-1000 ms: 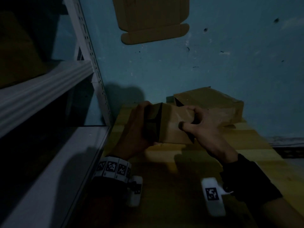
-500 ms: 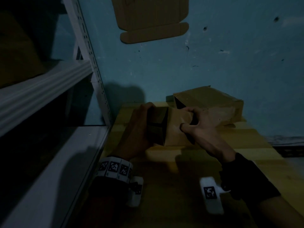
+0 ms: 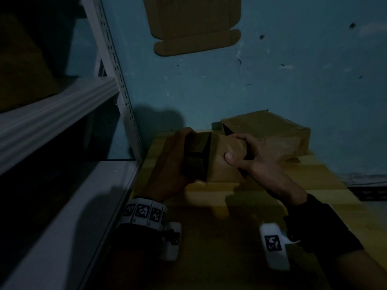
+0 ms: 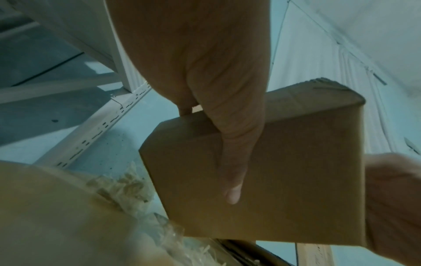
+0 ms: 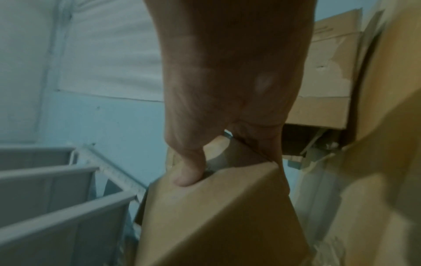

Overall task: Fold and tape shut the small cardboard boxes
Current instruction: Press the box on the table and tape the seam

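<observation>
Cardboard box (image 3: 222, 158) — both hands clamped

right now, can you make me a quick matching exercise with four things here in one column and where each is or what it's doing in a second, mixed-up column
Column 1
1. small brown cardboard box
2. larger brown cardboard box
3. flat brown cardboard cut-out
4. white metal shelving rack

Column 2
A. against the blue wall, high up
B. standing left of the wooden table
C. held between the left hand and the right hand
D. lying on the table behind the hands

Pairs: 1-C, 2-D, 3-A, 4-B
</observation>
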A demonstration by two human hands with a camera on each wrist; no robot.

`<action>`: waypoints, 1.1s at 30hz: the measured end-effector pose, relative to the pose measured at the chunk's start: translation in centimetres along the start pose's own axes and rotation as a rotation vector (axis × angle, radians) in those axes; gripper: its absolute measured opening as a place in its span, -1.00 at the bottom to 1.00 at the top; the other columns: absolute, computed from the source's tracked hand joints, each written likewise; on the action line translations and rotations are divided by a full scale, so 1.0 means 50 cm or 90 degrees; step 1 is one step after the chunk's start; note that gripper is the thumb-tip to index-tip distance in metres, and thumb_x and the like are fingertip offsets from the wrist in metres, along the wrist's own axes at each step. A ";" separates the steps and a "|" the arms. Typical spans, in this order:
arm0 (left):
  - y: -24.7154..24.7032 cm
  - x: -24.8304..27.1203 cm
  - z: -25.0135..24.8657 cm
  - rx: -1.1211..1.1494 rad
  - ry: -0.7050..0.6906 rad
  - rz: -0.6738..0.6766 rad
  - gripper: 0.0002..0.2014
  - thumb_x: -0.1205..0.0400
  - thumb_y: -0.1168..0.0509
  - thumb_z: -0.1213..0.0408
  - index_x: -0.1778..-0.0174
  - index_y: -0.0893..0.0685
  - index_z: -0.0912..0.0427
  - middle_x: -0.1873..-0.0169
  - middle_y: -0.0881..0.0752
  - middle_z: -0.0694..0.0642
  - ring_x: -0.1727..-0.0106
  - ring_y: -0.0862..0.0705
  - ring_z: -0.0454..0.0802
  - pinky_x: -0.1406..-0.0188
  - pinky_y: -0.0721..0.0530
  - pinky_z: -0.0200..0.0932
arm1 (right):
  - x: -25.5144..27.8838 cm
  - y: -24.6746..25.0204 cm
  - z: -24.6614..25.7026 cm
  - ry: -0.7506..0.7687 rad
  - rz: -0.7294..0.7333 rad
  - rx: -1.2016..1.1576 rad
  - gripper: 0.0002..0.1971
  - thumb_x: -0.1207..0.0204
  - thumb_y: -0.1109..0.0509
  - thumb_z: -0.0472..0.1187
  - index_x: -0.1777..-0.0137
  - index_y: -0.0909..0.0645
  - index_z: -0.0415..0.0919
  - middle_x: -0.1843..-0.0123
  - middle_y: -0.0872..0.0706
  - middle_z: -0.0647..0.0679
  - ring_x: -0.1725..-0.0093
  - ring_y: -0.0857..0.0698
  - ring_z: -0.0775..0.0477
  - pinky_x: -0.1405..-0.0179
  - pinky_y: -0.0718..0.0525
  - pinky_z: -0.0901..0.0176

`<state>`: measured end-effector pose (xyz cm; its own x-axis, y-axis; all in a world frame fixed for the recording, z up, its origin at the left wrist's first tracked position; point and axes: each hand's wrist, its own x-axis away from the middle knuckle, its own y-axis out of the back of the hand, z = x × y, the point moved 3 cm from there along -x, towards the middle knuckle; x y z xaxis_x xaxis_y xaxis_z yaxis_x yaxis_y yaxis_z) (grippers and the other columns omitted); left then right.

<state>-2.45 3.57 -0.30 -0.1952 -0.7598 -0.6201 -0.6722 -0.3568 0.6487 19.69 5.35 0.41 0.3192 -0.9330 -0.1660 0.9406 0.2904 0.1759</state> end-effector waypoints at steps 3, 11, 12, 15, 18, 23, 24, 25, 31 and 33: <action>0.003 0.000 -0.007 0.002 -0.002 -0.003 -0.14 -0.29 -0.65 0.27 -0.49 -0.39 0.14 -0.28 -0.47 0.00 -0.31 -0.47 0.01 -0.17 -0.50 -0.03 | -0.006 -0.001 -0.011 0.006 0.015 -0.031 -0.41 -0.46 -0.55 0.00 -0.50 -0.54 0.06 -0.39 -0.64 -0.02 -0.17 -0.79 0.05 -0.02 -0.83 0.07; -0.011 -0.013 0.031 0.049 0.055 -0.001 -0.23 -0.24 -0.56 0.04 -0.40 -0.52 0.06 -0.23 -0.61 0.04 -0.28 -0.61 0.09 -0.16 -0.66 0.23 | -0.006 0.003 -0.016 0.025 -0.006 -0.024 -0.37 -0.59 -0.45 -0.05 -0.65 -0.41 0.15 -0.47 -0.62 0.05 -0.36 -0.70 -0.02 -0.19 -0.81 -0.02; -0.012 -0.014 0.038 0.049 0.071 -0.007 -0.23 -0.25 -0.56 0.02 -0.41 -0.52 0.05 -0.24 -0.62 0.03 -0.29 -0.61 0.08 -0.17 -0.66 0.23 | -0.005 0.004 -0.014 0.030 -0.029 -0.008 -0.40 -0.62 -0.45 -0.10 -0.64 -0.42 0.17 -0.44 -0.64 0.07 -0.35 -0.70 -0.01 -0.17 -0.80 0.01; -0.003 -0.018 0.039 0.024 0.056 -0.024 -0.39 -0.37 -0.57 0.04 -0.31 -0.56 0.09 -0.16 -0.63 0.04 -0.18 -0.63 0.06 -0.13 -0.64 0.18 | -0.006 0.014 -0.004 0.042 -0.118 0.084 -0.46 -0.55 -0.56 -0.08 -0.49 -0.49 0.15 -0.27 -0.70 0.13 -0.23 -0.73 0.06 -0.11 -0.81 0.03; 0.004 -0.020 0.040 -0.029 0.044 -0.009 -0.48 -0.46 -0.49 -0.02 -0.29 -0.56 0.09 -0.12 -0.63 0.02 -0.12 -0.63 0.04 -0.11 -0.63 0.11 | -0.005 0.023 -0.003 0.020 -0.201 0.166 -0.63 -0.39 -0.69 -0.05 -0.08 -0.58 0.07 -0.06 -0.76 0.03 -0.07 -0.76 0.02 0.02 -0.81 -0.01; -0.001 -0.011 0.024 -0.116 0.060 0.009 -0.35 -0.44 -0.50 0.10 -0.45 -0.49 0.11 -0.26 -0.57 0.09 -0.26 -0.53 0.12 -0.18 -0.57 0.09 | -0.002 0.005 -0.007 0.020 -0.129 0.138 -0.87 -0.55 -0.56 -0.33 0.22 -0.75 -0.34 0.36 -0.80 -0.21 0.44 -0.71 0.05 0.42 -0.65 0.29; 0.000 -0.010 0.018 -0.127 0.050 0.009 -0.32 -0.43 -0.53 0.14 -0.46 -0.47 0.13 -0.28 -0.56 0.13 -0.27 -0.51 0.17 -0.18 -0.54 0.12 | -0.002 0.004 -0.009 0.010 -0.131 0.146 -0.86 -0.55 -0.56 -0.35 0.24 -0.76 -0.34 0.37 -0.81 -0.21 0.45 -0.73 0.02 0.41 -0.67 0.26; 0.001 -0.010 0.010 -0.146 0.035 0.008 -0.30 -0.41 -0.54 0.15 -0.47 -0.45 0.12 -0.29 -0.56 0.14 -0.27 -0.50 0.20 -0.16 -0.55 0.16 | -0.004 0.004 -0.012 -0.001 -0.136 0.163 -0.84 -0.54 -0.56 -0.35 0.28 -0.77 -0.32 0.39 -0.82 -0.20 0.43 -0.75 -0.03 0.39 -0.71 0.19; -0.012 -0.014 -0.005 -0.240 -0.013 0.044 -0.15 -0.28 -0.63 0.14 -0.47 -0.39 0.07 -0.32 -0.53 0.13 -0.29 -0.48 0.24 -0.13 -0.59 0.24 | -0.009 -0.001 -0.031 -0.051 -0.132 0.261 -0.76 -0.50 -0.59 -0.29 0.41 -0.77 -0.24 0.49 -0.78 -0.05 0.49 -0.75 0.08 0.43 -0.69 0.19; -0.016 -0.014 -0.006 -0.249 -0.027 0.044 -0.15 -0.27 -0.62 0.12 -0.46 -0.38 0.08 -0.30 -0.54 0.14 -0.27 -0.50 0.26 -0.13 -0.58 0.22 | -0.008 -0.003 -0.035 -0.057 -0.143 0.254 -0.76 -0.50 -0.58 -0.31 0.41 -0.76 -0.29 0.53 -0.76 -0.04 0.57 -0.67 0.16 0.56 -0.55 0.35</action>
<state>-1.57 4.23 -0.28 -0.2650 -0.7695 -0.5811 -0.3346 -0.4918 0.8038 19.63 6.04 -1.23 0.0848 -0.9831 -0.1619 0.8613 -0.0094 0.5081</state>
